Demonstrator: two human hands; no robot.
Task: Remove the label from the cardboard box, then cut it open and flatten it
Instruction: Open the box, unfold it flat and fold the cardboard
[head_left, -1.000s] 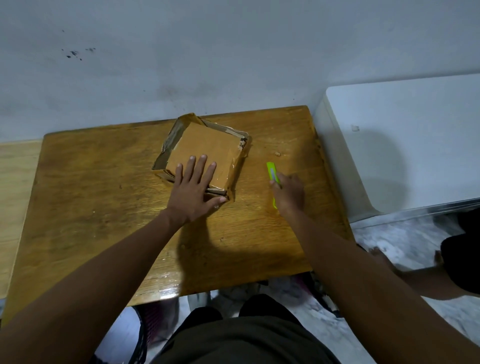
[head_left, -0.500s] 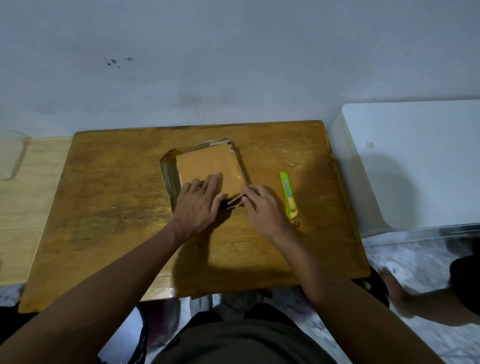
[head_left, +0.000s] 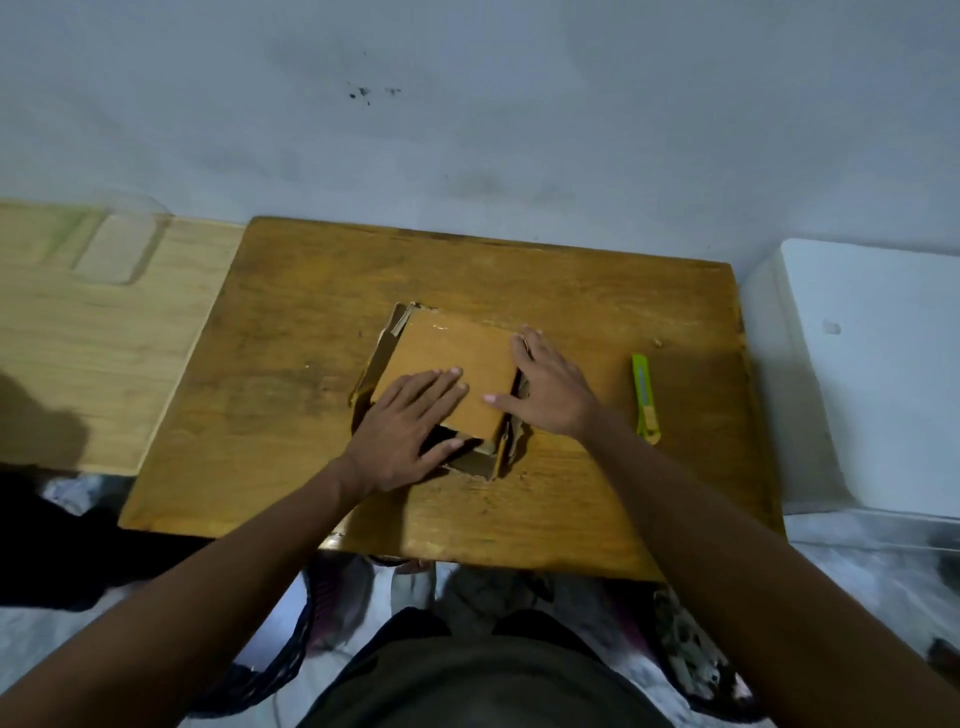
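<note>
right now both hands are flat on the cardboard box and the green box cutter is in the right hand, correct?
Not quite. The head view shows the green box cutter lying on the wooden table, right of the right hand. Both it and the left hand do press flat on the cardboard box.

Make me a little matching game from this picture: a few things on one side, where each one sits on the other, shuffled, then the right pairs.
Things:
1. left hand
2. right hand
3. green cutter
4. cardboard box

Places:
A. lying untouched on the wooden table, right of both hands
B. palm down on the near left part of the box top
C. in the middle of the table, under both hands
D. spread along the box's right edge

Pairs: 1-B, 2-D, 3-A, 4-C
</note>
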